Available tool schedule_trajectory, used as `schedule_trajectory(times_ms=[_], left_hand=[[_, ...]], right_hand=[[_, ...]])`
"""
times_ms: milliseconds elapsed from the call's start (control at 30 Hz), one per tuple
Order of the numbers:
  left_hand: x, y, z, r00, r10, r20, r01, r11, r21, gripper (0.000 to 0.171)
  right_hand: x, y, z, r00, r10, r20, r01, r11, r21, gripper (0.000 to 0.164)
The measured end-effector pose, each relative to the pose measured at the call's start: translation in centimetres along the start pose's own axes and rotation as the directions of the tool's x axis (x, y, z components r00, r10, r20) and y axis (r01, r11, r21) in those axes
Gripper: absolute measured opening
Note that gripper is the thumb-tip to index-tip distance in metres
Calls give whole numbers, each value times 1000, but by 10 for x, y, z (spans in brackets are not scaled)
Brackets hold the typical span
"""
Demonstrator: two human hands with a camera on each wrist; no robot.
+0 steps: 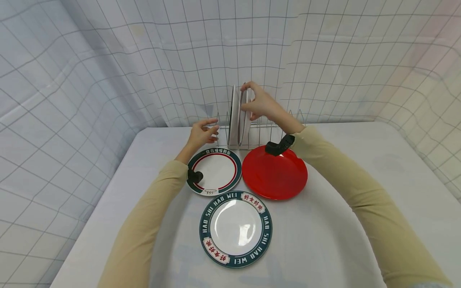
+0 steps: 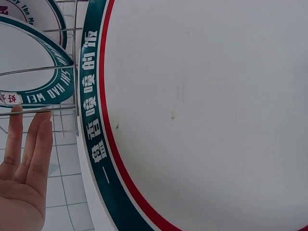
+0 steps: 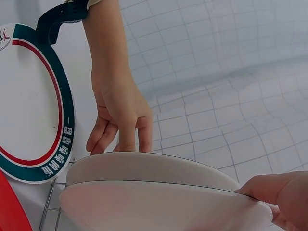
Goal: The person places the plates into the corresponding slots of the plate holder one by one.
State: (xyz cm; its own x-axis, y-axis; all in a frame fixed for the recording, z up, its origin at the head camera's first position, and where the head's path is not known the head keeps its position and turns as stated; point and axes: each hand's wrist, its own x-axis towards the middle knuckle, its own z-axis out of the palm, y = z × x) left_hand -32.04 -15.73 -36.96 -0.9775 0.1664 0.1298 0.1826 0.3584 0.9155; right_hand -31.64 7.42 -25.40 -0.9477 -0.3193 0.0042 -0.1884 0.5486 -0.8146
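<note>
Two white-backed plates stand upright side by side in a wire rack (image 1: pixel 265 125) at the back of the table. My right hand (image 1: pixel 264 105) pinches the rim of the right-hand plate (image 1: pixel 246 125), its thumb on the edge in the right wrist view. Left of it stands the other upright plate (image 1: pixel 234 116). My left hand (image 1: pixel 203 134) is at the rack's left end, fingers extended by the wires; contact is unclear. Through the wires in the left wrist view, a green-rimmed plate face (image 2: pixel 61 89) with white lettering shows, another plate (image 2: pixel 58 21) behind it.
Three plates lie flat before the rack: a white one with green rim and red ring (image 1: pixel 216 172) at left, a red one (image 1: pixel 275 176) at right, and a green-rimmed lettered one (image 1: pixel 235 228) nearer me. A checked cloth (image 1: pixel 180 60) hangs behind the rack.
</note>
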Motion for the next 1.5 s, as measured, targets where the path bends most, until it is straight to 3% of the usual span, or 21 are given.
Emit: schedule_trajectory(times_ms=[200,533,900,1067,1300,1500], left_hand=[[8,-14,2,1000,6,-23,-6,1000,23,42],[8,-14,1,1000,8,-29,-8,1000,10,39],[7,-15,2,1000,16,-22,-15,1000,27,42],[8,-15,0,1000,11,-25,-11,1000,24,42],[1,-1,-5,1000,-6,0,6,1000,-24,42],[-10,15,-8,1000,-25,18,26,999,-24,41]], right_hand=[[4,3,5,1000,4,-16,-4,1000,10,58],[5,16,9,998,-16,-57,16,1000,-2,59],[4,24,6,999,-30,23,31,998,-61,75],[-3,24,1,999,-34,13,35,998,-59,75],[-18,30,-7,998,-34,-46,31,998,-59,68],[-36,44,-9,991,-72,-115,73,997,3,57]])
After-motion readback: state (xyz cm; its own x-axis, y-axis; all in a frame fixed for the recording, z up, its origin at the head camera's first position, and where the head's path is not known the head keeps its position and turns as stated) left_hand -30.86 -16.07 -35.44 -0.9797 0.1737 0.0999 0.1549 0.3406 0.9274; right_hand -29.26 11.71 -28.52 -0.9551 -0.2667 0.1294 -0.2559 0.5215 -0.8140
